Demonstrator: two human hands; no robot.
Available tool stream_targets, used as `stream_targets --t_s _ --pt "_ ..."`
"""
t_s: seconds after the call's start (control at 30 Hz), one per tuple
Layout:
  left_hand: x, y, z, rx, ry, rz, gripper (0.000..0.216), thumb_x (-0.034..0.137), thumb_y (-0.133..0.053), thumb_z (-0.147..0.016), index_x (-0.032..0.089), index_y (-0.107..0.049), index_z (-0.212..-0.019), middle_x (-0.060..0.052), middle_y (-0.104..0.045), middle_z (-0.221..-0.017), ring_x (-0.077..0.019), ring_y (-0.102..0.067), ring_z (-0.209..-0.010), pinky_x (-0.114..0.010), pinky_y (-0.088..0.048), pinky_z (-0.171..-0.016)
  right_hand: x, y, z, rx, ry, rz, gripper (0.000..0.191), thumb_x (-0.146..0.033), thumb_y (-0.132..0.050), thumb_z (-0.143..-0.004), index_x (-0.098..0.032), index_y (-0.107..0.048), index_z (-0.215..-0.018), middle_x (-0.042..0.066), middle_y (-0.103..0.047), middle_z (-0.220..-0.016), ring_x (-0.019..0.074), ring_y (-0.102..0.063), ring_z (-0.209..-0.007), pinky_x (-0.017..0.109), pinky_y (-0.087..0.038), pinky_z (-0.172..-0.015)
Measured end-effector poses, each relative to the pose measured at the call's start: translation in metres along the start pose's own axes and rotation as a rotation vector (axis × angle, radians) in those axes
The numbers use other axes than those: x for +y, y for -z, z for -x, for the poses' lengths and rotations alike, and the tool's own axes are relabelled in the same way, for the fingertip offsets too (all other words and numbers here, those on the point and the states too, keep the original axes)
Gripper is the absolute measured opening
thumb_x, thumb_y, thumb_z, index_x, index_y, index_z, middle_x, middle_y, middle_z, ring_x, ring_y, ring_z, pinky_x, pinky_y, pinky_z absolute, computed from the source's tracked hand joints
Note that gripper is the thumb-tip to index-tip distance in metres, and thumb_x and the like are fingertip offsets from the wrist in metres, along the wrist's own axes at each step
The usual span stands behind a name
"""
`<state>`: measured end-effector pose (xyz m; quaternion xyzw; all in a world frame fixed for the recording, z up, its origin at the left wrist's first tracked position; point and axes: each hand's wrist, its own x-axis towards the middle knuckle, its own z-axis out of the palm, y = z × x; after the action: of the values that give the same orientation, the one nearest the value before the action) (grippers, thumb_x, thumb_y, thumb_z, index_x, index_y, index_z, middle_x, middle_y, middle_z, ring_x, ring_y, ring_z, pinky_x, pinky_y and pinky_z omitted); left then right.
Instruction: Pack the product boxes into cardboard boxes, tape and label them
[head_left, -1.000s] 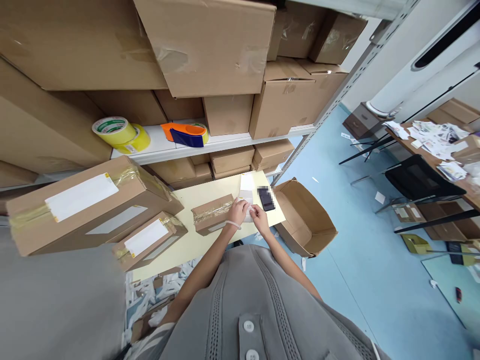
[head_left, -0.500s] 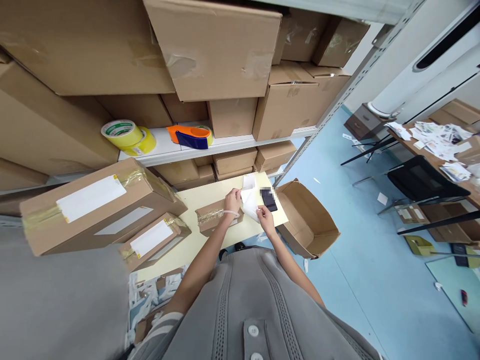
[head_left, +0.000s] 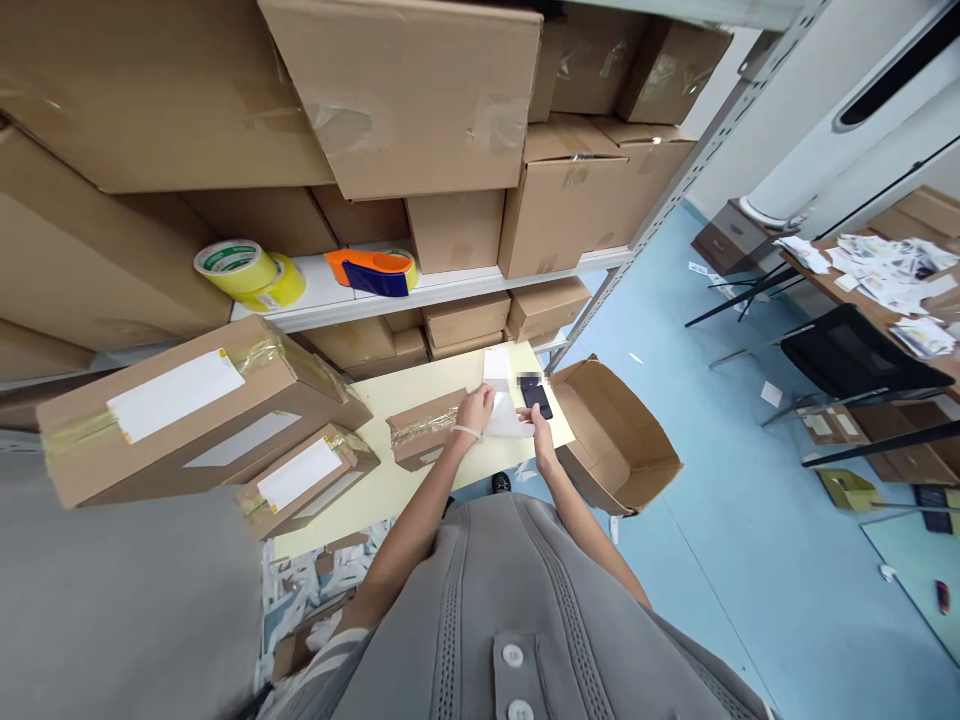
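Note:
My left hand and my right hand together hold a white paper label above the pale yellow table. The left pinches its left edge, the right its right edge. A small taped cardboard box lies on the table just left of my left hand. A dark phone lies on the table next to my right hand, with another white slip beyond the label.
Two larger taped boxes with white labels sit at the left. An open empty carton stands on the blue floor at right. Shelving holds yellow tape rolls, an orange tape dispenser and several cartons. Paper scraps litter the floor below.
Both hands rose from the small box, peeling the label apart, and now hold it spread flatter, nearer the phone. My right hand has moved right toward the phone.

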<state>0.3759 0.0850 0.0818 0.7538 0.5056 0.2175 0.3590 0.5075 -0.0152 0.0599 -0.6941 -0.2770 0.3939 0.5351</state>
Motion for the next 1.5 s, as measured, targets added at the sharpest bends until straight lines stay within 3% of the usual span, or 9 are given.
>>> stream_targets --t_s 0.17,0.4,0.6,0.8,1.0,1.23,1.5 --pt "-0.001 -0.024 0.026 0.002 0.034 0.043 0.018 0.028 -0.048 -0.092 0.022 -0.061 -0.080 -0.003 -0.069 -0.078 -0.0187 -0.064 -0.075 -0.027 -0.042 -0.069 0.003 -0.014 -0.012 -0.147 -0.157 0.019 0.044 -0.059 -0.062 -0.067 -0.017 -0.064 -0.078 0.006 -0.066 -0.075 0.0183 -0.055 -0.069 0.027 -0.041 -0.060" --pt "-0.014 -0.009 0.017 0.171 0.131 0.167 0.018 0.028 -0.045 -0.092 0.022 -0.056 -0.080 -0.004 -0.067 -0.078 -0.0196 -0.062 -0.077 -0.030 -0.043 -0.075 0.016 -0.023 -0.009 -0.300 -0.144 0.074 0.040 -0.055 -0.064 -0.058 -0.017 -0.061 -0.069 0.002 -0.061 -0.064 0.0146 -0.049 -0.059 0.026 -0.037 -0.057" --pt "-0.021 -0.009 0.016 0.317 0.225 0.327 0.026 0.033 -0.040 -0.093 0.023 -0.048 -0.070 0.000 -0.058 -0.063 -0.0168 -0.059 -0.065 -0.028 -0.044 -0.069 0.009 -0.016 -0.021 -0.232 -0.055 0.128 0.038 -0.056 -0.061 -0.059 -0.021 -0.048 -0.056 -0.004 -0.046 -0.055 0.0115 -0.039 -0.057 0.023 -0.030 -0.054" --pt "-0.027 -0.012 0.006 0.372 0.299 0.495 0.029 0.037 -0.043 -0.090 0.023 -0.045 -0.065 0.002 -0.054 -0.058 -0.0149 -0.056 -0.058 -0.027 -0.046 -0.064 0.006 -0.015 -0.024 -0.142 0.084 0.266 0.040 -0.053 -0.056 -0.065 -0.022 -0.035 -0.050 -0.006 -0.033 -0.050 0.0106 -0.033 -0.054 0.023 -0.026 -0.052" --pt "-0.034 -0.012 -0.005 0.445 0.360 0.598 0.029 0.037 -0.046 -0.089 0.022 -0.047 -0.064 0.004 -0.051 -0.057 -0.0129 -0.053 -0.058 -0.024 -0.044 -0.063 0.010 -0.009 -0.029 -0.076 0.082 0.354 0.033 -0.050 -0.053 -0.069 -0.022 -0.046 -0.054 -0.003 -0.047 -0.053 0.0132 -0.043 -0.056 0.023 -0.032 -0.053" --pt "-0.049 0.018 -0.012 0.567 0.406 0.649 0.028 0.031 -0.051 -0.087 0.021 -0.047 -0.061 0.005 -0.045 -0.057 -0.0123 -0.045 -0.058 -0.024 -0.039 -0.059 0.019 0.016 -0.034 0.042 -0.007 0.477 0.024 -0.044 -0.055 -0.069 -0.021 -0.060 -0.063 0.001 -0.060 -0.059 0.0182 -0.054 -0.059 0.024 -0.037 -0.053" --pt "-0.061 0.040 -0.012 0.698 0.484 0.740 0.028 0.035 -0.049 -0.088 0.021 -0.046 -0.064 0.006 -0.043 -0.058 -0.0114 -0.045 -0.057 -0.024 -0.041 -0.059 0.029 0.026 -0.037 0.118 -0.134 0.619 0.023 -0.037 -0.053 -0.074 -0.020 -0.069 -0.077 0.007 -0.069 -0.072 0.0228 -0.064 -0.072 0.027 -0.043 -0.059"
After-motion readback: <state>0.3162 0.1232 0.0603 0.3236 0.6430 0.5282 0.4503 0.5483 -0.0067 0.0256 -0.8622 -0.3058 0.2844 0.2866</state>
